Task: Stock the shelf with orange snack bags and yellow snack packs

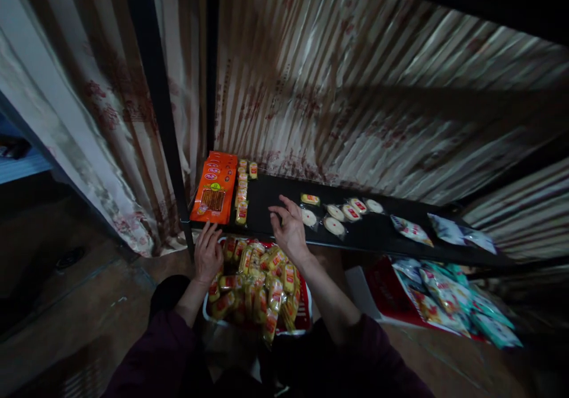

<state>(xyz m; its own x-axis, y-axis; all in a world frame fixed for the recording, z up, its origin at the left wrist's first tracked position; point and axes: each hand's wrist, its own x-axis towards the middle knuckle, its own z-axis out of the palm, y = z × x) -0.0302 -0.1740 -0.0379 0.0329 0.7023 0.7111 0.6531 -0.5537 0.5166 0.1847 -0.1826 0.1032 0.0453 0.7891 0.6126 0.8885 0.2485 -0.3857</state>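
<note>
My left hand (pixel 208 254) rests with its fingers stretched out at the left rim of a tray, just below the shelf's front edge. Over the black shelf, my right hand (pixel 288 227) hovers with thumb and fingers apart and nothing visible between them. Yellow wrapped snack cakes (pixel 255 273) fill the red tray (pixel 306 312) with a white rim between my arms. A short column of the same small cakes (pixel 241 193) stands on the shelf beside an orange snack packet (pixel 213 187). Right of my right hand lie a single yellow wrapped cake (pixel 310 199) and a pale round wrapped biscuit (pixel 308 217).
Several more round wrapped biscuits (pixel 334 226) and white snack bags (pixel 411 231) lie along the shelf (pixel 275 187). Below it on the right, a red box (pixel 382 288) holds colourful bags (pixel 448 294). A dark post (pixel 166 101) rises at the left; pleated curtains (pixel 311 89) hang behind.
</note>
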